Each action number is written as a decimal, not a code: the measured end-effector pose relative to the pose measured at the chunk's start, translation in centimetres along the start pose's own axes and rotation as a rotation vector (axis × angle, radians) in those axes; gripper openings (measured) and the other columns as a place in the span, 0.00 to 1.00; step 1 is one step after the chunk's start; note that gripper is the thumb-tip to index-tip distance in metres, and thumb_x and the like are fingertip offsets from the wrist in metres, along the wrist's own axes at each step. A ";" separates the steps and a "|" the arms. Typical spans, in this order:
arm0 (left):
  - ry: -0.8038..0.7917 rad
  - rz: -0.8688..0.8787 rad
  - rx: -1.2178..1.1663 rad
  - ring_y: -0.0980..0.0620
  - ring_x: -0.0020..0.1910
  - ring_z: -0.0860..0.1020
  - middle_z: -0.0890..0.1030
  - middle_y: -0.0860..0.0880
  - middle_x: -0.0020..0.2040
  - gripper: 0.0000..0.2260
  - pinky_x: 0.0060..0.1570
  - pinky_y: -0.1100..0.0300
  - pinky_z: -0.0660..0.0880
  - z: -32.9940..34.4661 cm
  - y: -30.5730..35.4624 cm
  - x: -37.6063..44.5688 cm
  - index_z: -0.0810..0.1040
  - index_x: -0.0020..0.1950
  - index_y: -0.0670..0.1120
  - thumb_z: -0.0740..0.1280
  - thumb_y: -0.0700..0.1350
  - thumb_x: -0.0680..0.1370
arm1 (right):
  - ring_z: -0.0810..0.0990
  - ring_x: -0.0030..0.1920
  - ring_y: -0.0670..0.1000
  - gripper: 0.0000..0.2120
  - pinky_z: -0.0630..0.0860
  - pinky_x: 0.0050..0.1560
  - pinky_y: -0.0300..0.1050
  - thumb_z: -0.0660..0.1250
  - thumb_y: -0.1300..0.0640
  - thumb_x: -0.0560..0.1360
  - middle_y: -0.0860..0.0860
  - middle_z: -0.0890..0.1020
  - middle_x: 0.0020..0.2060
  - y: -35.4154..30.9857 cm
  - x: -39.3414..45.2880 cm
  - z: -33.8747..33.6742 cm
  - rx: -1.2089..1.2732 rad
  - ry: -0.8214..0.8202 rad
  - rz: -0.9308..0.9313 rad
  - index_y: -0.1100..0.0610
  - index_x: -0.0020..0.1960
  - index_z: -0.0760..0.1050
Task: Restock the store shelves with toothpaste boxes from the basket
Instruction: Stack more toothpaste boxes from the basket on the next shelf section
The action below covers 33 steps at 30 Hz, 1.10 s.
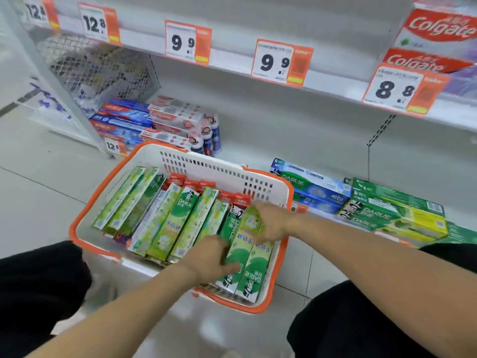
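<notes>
My left hand [211, 257] and right hand [271, 223] both grip green Darlie toothpaste cardboard boxes [247, 262] inside the white orange-rimmed plastic basket [206, 161].

Green Darlie toothpaste boxes [165, 218] lie flat, packed side by side, inside the white orange-rimmed basket [206, 165] below the shelves [258, 71].

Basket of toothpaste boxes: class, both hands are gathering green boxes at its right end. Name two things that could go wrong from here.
1. The left hand and right hand hold two green Darlie boxes together; one might slip out on lifting.
2. The neighbouring boxes lean packed against them, so pulling the pair out may topple them inside the basket.
</notes>
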State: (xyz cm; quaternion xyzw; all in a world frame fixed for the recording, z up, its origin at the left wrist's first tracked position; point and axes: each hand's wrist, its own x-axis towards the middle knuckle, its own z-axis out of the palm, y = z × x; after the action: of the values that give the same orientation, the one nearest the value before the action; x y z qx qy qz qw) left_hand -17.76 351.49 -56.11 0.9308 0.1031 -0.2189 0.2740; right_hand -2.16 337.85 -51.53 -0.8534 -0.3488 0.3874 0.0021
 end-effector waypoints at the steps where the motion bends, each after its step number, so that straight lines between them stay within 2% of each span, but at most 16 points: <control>1: 0.015 0.012 0.013 0.48 0.49 0.77 0.70 0.53 0.40 0.15 0.43 0.58 0.69 0.5 0.1 -0.2 0.75 0.45 0.51 0.70 0.62 0.74 | 0.70 0.71 0.59 0.53 0.70 0.71 0.50 0.78 0.50 0.71 0.59 0.67 0.75 0.0 0.3 0.0 -0.003 -0.023 0.023 0.58 0.81 0.45; 3: 0.077 -0.007 -0.040 0.50 0.50 0.76 0.67 0.55 0.41 0.17 0.44 0.59 0.69 1.3 0.2 -0.3 0.78 0.50 0.51 0.72 0.62 0.72 | 0.74 0.67 0.58 0.53 0.74 0.66 0.47 0.78 0.51 0.71 0.58 0.70 0.72 -0.2 0.8 -0.1 -0.070 -0.036 0.048 0.58 0.81 0.44; 6: 0.149 -0.082 -0.201 0.51 0.47 0.77 0.71 0.54 0.43 0.18 0.46 0.57 0.74 1.7 0.4 0.0 0.83 0.51 0.50 0.77 0.60 0.68 | 0.75 0.65 0.56 0.47 0.74 0.62 0.45 0.78 0.52 0.70 0.56 0.73 0.69 -0.1 1.1 -0.9 -0.116 0.011 0.052 0.58 0.79 0.54; 8: 0.188 -0.105 -0.279 0.52 0.49 0.77 0.75 0.52 0.48 0.21 0.47 0.60 0.73 2.1 0.4 0.2 0.85 0.55 0.50 0.79 0.59 0.67 | 0.75 0.65 0.56 0.43 0.74 0.64 0.46 0.80 0.48 0.67 0.55 0.75 0.68 0.5 1.2 -1.4 -0.115 0.025 0.049 0.57 0.75 0.62; 10: 0.227 -0.128 -0.380 0.54 0.51 0.77 0.77 0.51 0.54 0.23 0.47 0.67 0.70 2.4 0.7 0.1 0.85 0.57 0.48 0.81 0.55 0.66 | 0.75 0.66 0.55 0.42 0.74 0.66 0.47 0.81 0.45 0.65 0.53 0.76 0.67 1.2 1.4 -1.6 -0.104 0.015 0.055 0.56 0.73 0.66; 12: 0.254 -0.144 -0.466 0.57 0.47 0.81 0.82 0.52 0.51 0.19 0.43 0.69 0.74 2.7 1.0 0.0 0.85 0.55 0.47 0.81 0.50 0.66 | 0.75 0.66 0.55 0.43 0.73 0.67 0.47 0.81 0.44 0.65 0.53 0.75 0.68 1.3 1.3 -1.6 -0.085 0.015 0.047 0.56 0.73 0.66; 14: 0.262 -0.183 -0.583 0.57 0.43 0.84 0.85 0.53 0.47 0.19 0.44 0.63 0.82 3.0 1.7 -0.2 0.84 0.56 0.45 0.81 0.44 0.67 | 0.74 0.68 0.56 0.44 0.71 0.68 0.47 0.80 0.42 0.66 0.54 0.74 0.69 1.4 1.1 -1.5 -0.051 0.038 0.033 0.56 0.75 0.65; 16: 0.302 -0.255 -0.656 0.55 0.42 0.84 0.85 0.52 0.46 0.22 0.45 0.58 0.83 2.7 2.5 -0.5 0.80 0.57 0.44 0.82 0.40 0.65 | 0.73 0.69 0.55 0.44 0.70 0.68 0.46 0.78 0.40 0.67 0.54 0.73 0.70 1.4 1.1 -1.5 0.005 0.069 0.012 0.56 0.75 0.65; 19: 0.296 -0.297 -0.740 0.55 0.40 0.82 0.82 0.52 0.43 0.24 0.46 0.57 0.81 0.8 2.9 -0.5 0.74 0.51 0.50 0.82 0.37 0.64 | 0.77 0.64 0.52 0.32 0.74 0.62 0.43 0.73 0.38 0.72 0.50 0.79 0.63 0.7 1.2 -1.9 0.256 0.127 -0.035 0.53 0.69 0.73; 21: 0.329 -0.209 -0.694 0.55 0.40 0.83 0.84 0.53 0.43 0.18 0.49 0.54 0.82 -0.9 2.9 -0.3 0.79 0.47 0.50 0.82 0.39 0.63 | 0.82 0.51 0.48 0.24 0.77 0.51 0.41 0.69 0.36 0.74 0.48 0.83 0.50 -0.3 1.0 -2.8 0.491 0.221 -0.044 0.53 0.61 0.77; 23: 0.418 -0.130 -0.544 0.57 0.48 0.81 0.82 0.54 0.50 0.21 0.51 0.58 0.79 -2.7 3.0 -0.4 0.81 0.53 0.52 0.82 0.46 0.63 | 0.84 0.37 0.49 0.22 0.80 0.39 0.40 0.70 0.37 0.74 0.53 0.85 0.40 -1.0 0.7 -4.3 0.788 0.261 -0.010 0.56 0.51 0.79; 25: 0.485 -0.062 -0.448 0.60 0.52 0.75 0.75 0.56 0.55 0.27 0.52 0.66 0.71 -4.1 3.2 -0.5 0.78 0.61 0.58 0.82 0.48 0.65 | 0.87 0.37 0.55 0.20 0.84 0.43 0.49 0.75 0.42 0.73 0.59 0.86 0.42 -0.8 0.4 -6.1 0.994 0.246 0.031 0.59 0.49 0.76; 27: 0.437 0.032 -0.502 0.63 0.52 0.74 0.75 0.58 0.56 0.28 0.51 0.66 0.72 -5.1 3.3 -0.6 0.75 0.63 0.63 0.81 0.53 0.67 | 0.87 0.40 0.57 0.19 0.84 0.48 0.57 0.79 0.52 0.70 0.60 0.86 0.45 -0.2 -0.2 -7.7 1.103 0.248 0.035 0.58 0.52 0.73; 29: 0.284 0.045 -0.622 0.62 0.52 0.78 0.76 0.58 0.57 0.28 0.51 0.63 0.77 -5.5 3.1 -0.5 0.74 0.64 0.65 0.78 0.60 0.67 | 0.86 0.38 0.56 0.23 0.84 0.47 0.57 0.81 0.59 0.67 0.58 0.86 0.43 1.0 -0.8 -8.9 1.113 0.249 0.000 0.57 0.56 0.74; 31: 0.128 -0.030 -0.646 0.59 0.54 0.79 0.76 0.55 0.59 0.33 0.49 0.65 0.78 -5.4 2.5 -0.2 0.72 0.70 0.59 0.76 0.62 0.67 | 0.86 0.40 0.56 0.24 0.85 0.46 0.56 0.81 0.63 0.65 0.59 0.85 0.44 2.4 -1.7 -9.5 1.050 0.212 -0.045 0.56 0.58 0.77; 33: -0.011 -0.110 -0.587 0.56 0.56 0.78 0.75 0.53 0.59 0.37 0.51 0.65 0.77 -4.2 2.1 0.3 0.67 0.74 0.54 0.77 0.60 0.69 | 0.86 0.46 0.58 0.22 0.84 0.46 0.57 0.80 0.67 0.66 0.61 0.84 0.48 4.1 -2.4 -9.4 1.024 0.223 -0.072 0.59 0.57 0.80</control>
State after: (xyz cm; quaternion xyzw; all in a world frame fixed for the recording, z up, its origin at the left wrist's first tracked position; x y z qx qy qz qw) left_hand -15.35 352.09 -52.04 0.8036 0.2106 -0.1994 0.5197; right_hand 5.46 335.81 -44.49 -0.7664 -0.1416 0.4148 0.4695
